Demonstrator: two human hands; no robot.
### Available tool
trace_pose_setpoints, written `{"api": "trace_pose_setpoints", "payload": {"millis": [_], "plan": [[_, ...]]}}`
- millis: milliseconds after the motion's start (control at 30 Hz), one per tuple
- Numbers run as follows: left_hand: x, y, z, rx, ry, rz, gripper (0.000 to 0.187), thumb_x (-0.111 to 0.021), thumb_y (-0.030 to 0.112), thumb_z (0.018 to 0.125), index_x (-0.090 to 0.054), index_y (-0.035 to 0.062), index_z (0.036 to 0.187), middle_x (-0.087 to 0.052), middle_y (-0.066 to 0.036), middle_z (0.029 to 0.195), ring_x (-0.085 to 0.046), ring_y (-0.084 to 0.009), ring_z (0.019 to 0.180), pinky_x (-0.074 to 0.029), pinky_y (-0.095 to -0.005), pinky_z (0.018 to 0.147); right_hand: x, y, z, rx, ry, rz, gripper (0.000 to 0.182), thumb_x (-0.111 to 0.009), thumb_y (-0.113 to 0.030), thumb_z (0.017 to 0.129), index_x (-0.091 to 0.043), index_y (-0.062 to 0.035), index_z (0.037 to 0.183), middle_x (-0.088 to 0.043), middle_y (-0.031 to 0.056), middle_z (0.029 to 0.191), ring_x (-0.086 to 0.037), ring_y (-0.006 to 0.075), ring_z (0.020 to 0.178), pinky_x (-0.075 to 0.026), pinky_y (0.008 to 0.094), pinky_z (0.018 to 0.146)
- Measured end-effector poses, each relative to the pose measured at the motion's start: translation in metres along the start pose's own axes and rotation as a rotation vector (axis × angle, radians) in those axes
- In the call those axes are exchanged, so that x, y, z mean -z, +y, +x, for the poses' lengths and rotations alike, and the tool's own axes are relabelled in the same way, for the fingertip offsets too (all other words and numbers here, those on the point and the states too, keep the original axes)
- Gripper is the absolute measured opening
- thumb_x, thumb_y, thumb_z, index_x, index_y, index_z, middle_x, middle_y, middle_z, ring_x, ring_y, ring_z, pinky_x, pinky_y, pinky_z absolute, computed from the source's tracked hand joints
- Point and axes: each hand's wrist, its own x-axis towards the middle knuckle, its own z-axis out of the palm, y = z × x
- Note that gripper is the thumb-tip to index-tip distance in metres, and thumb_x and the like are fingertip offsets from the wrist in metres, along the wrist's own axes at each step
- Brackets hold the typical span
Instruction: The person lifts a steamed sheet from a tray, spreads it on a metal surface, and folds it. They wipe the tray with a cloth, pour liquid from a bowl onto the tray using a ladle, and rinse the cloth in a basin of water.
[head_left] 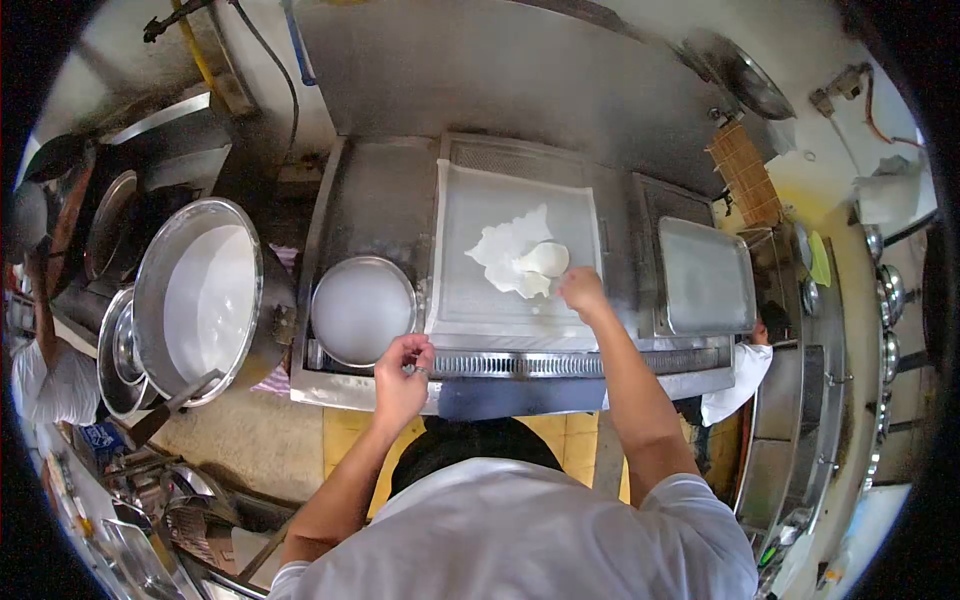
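My right hand [583,290] is closed at the near edge of a small white ladle [550,258], its grip hidden in the fist. The ladle's rounded bowl is over a ragged white puddle of batter [505,245]. This puddle lies on a pale cloth [470,300] spread over the square steamer section of the metal counter. My left hand [405,360], fingers loosely curled and with nothing visible in them, hovers by the near right rim of a round metal pan [362,362]. Inside that pan is a smooth whitish surface.
At left stands a large metal pot [252,330] of white liquid, a handled tool leaning in it. A rectangular tray [706,276] sits on the counter's right. A slotted strip [510,364] runs along the front. Other people show at the far left and at the right edge.
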Motion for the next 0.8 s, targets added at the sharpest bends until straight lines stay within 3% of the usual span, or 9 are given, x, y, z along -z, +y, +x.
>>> {"api": "trace_pose_setpoints", "payload": {"millis": [200, 300, 500, 700, 800], "plan": [[0.012, -0.011, 0.007, 0.034, -0.022, -0.043, 0.016, -0.065, 0.002, 0.097, -0.064, -0.0007, 0.114, -0.071, -0.006, 0.099, -0.065, -0.0126, 0.091, -0.053, -0.0279, 0.082, 0.008, -0.012, -0.036, 0.082, 0.133, -0.313, 0.018, -0.071, -0.008, 0.075, -0.07, 0.0021, 0.089, -0.066, 0.0208, 0.11, -0.068, 0.0347, 0.085, -0.055, 0.0425, 0.074], [0.015, -0.015, 0.01, 0.02, -0.024, -0.051, 0.016, -0.066, 0.003, 0.097, -0.065, -0.0003, 0.113, -0.071, -0.006, 0.098, -0.065, -0.0123, 0.09, -0.053, -0.0278, 0.082, 0.014, -0.02, -0.044, 0.053, 0.116, -0.33, 0.023, -0.068, -0.008, 0.073, -0.072, 0.0012, 0.094, -0.066, 0.0253, 0.113, -0.066, 0.044, 0.098, -0.052, 0.0441, 0.092], [0.019, -0.01, 0.014, 0.057, -0.017, -0.058, 0.015, -0.067, 0.003, 0.097, -0.065, -0.0002, 0.112, -0.07, -0.006, 0.098, -0.065, -0.0121, 0.088, -0.053, -0.0273, 0.081, 0.01, -0.007, -0.011, 0.175, 0.246, -0.497, 0.024, -0.056, -0.007, 0.078, -0.073, 0.0017, 0.092, -0.069, 0.0296, 0.102, -0.065, 0.0477, 0.099, -0.051, 0.0509, 0.093], [0.001, -0.019, 0.028, -0.029, 0.008, -0.068, 0.016, -0.068, 0.001, 0.094, -0.067, 0.0, 0.109, -0.071, -0.007, 0.093, -0.065, -0.0118, 0.082, -0.054, -0.0285, 0.075, 0.012, -0.012, 0.038, 0.413, 0.354, -0.437, 0.026, -0.055, -0.004, 0.077, -0.07, 0.0049, 0.096, -0.068, 0.0296, 0.092, -0.066, 0.0471, 0.093, -0.053, 0.0522, 0.089], [-0.021, -0.015, 0.04, -0.056, -0.013, -0.016, 0.019, -0.07, 0.001, 0.09, -0.067, 0.001, 0.109, -0.071, -0.01, 0.093, -0.067, -0.017, 0.083, -0.055, -0.0316, 0.076, 0.018, -0.023, 0.061, 0.36, 0.259, -0.401, 0.028, -0.057, -0.001, 0.076, -0.069, 0.0076, 0.1, -0.067, 0.029, 0.092, -0.065, 0.0466, 0.092, -0.053, 0.0507, 0.089]]}}
